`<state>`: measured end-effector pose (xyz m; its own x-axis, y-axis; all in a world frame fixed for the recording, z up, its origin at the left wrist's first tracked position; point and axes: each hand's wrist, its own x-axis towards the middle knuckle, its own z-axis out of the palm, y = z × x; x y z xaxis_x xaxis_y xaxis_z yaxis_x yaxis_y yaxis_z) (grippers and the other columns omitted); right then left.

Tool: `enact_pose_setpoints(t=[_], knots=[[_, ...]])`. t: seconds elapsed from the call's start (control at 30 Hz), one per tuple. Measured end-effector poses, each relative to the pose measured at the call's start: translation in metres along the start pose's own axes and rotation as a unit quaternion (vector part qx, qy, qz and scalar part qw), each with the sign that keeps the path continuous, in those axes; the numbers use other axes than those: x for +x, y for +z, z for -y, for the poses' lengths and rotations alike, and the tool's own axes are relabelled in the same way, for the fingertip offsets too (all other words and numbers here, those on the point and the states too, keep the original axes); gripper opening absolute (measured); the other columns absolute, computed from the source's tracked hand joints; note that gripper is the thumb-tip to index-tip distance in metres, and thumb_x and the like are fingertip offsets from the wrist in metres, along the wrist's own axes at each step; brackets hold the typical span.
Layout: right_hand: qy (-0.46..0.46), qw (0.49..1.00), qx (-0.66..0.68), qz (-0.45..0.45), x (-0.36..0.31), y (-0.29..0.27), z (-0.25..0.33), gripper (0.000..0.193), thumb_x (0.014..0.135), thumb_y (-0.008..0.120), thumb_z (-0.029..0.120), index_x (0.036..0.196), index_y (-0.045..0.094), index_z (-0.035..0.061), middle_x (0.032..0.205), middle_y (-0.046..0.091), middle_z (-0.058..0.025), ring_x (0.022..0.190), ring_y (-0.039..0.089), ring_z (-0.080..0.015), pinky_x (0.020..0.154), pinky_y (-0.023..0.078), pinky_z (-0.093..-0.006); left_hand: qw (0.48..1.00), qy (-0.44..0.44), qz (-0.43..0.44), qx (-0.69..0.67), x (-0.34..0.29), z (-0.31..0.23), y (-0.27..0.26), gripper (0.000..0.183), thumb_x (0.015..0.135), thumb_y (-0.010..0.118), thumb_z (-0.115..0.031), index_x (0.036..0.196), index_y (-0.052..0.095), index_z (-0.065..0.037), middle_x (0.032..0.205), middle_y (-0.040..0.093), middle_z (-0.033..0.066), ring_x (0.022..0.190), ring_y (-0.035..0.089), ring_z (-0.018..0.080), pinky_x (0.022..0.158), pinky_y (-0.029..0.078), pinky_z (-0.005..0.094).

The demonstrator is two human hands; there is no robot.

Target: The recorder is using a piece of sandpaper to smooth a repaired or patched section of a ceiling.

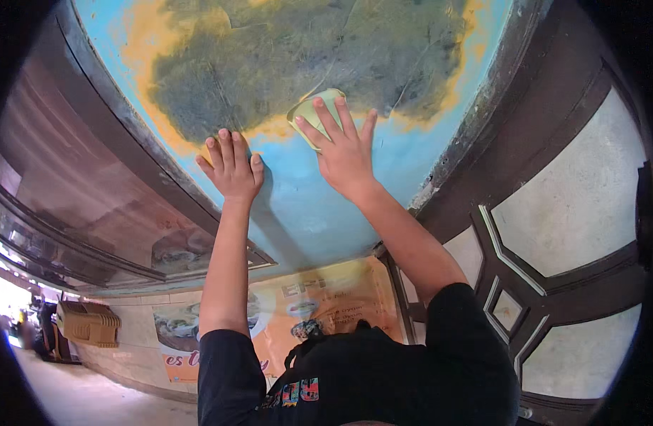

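Note:
My right hand [346, 153] presses a folded pale yellow-green sheet [326, 117] flat against a painted wall, fingers spread over it. The sheet lies at the lower edge of a large dark grey patch [305, 57]. An orange-yellow border [145, 42] rings that patch, with light blue paint [326, 213] outside it. To the left, my left hand [233, 170] rests palm-down on the wall, fingers extended, near the patch's lower left corner. Nothing shows in its grasp, though the surface under the palm is hidden.
A dark frame with a glossy brown panel [106, 156] borders the wall on the left. A dark door with pale panels [575, 192] is on the right. Below are an orange printed banner [369, 291] and, at the lower left, a tan ridged object [89, 323].

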<state>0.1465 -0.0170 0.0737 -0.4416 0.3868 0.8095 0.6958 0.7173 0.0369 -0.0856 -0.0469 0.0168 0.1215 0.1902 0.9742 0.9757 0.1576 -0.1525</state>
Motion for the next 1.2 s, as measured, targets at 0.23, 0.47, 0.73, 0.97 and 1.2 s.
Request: enact_pose_setpoints(t=[0.23,0.47,0.73,0.97,1.2], knots=[[-0.068,0.996,-0.028,0.05,-0.014,0.017,0.007,0.062,0.078,0.06,0.007,0.132,0.051,0.0354,0.151,0.032,0.0034,0.139,0.027,-0.0261,0.095,0.013,-0.0786,1.0,-0.007,0.002,-0.002,-0.002,0.004,0.001,0.056,0.097,0.031,-0.039,0.144,0.036,-0.009,0.153,0.027,0.0081,0.144,0.017,0.0305,0.114,0.0,0.0552],[-0.06,0.998,0.019,0.027,-0.004,0.023,0.021,0.063,0.079,0.059,0.008,0.135,0.048,0.0353,0.151,0.031,0.0032,0.139,0.027,-0.0259,0.094,0.012,-0.0792,1.0,-0.011,0.0,-0.008,-0.004,0.001,0.007,0.056,0.097,0.031,-0.04,0.144,0.035,-0.01,0.154,0.026,0.0072,0.144,0.016,0.0299,0.114,0.0,0.0545],[-0.048,0.999,0.013,0.02,-0.004,0.024,0.014,0.063,0.078,0.058,0.005,0.133,0.05,0.0347,0.15,0.033,0.0026,0.138,0.029,-0.0268,0.094,0.012,-0.0789,1.0,-0.005,-0.004,-0.016,-0.006,-0.001,0.013,0.057,0.097,0.031,-0.039,0.145,0.033,-0.009,0.154,0.025,0.008,0.144,0.015,0.0306,0.114,0.0,0.0545],[-0.092,0.995,-0.012,0.04,-0.024,0.029,0.004,0.061,0.078,0.058,0.005,0.132,0.051,0.034,0.15,0.033,0.0023,0.139,0.027,-0.0257,0.092,0.015,-0.0793,1.0,-0.011,0.004,-0.012,-0.009,0.001,0.01,0.057,0.097,0.033,-0.039,0.144,0.034,-0.008,0.153,0.027,0.0087,0.144,0.017,0.0315,0.114,0.0,0.0551],[-0.053,0.998,0.026,0.017,-0.005,0.023,0.021,0.064,0.077,0.059,0.005,0.134,0.049,0.0337,0.151,0.032,0.0009,0.138,0.028,-0.0272,0.095,0.013,-0.0787,1.0,-0.005,-0.009,-0.017,-0.006,-0.002,0.01,0.057,0.097,0.032,-0.039,0.146,0.032,-0.01,0.154,0.027,0.008,0.144,0.015,0.0303,0.114,0.0,0.0548]])
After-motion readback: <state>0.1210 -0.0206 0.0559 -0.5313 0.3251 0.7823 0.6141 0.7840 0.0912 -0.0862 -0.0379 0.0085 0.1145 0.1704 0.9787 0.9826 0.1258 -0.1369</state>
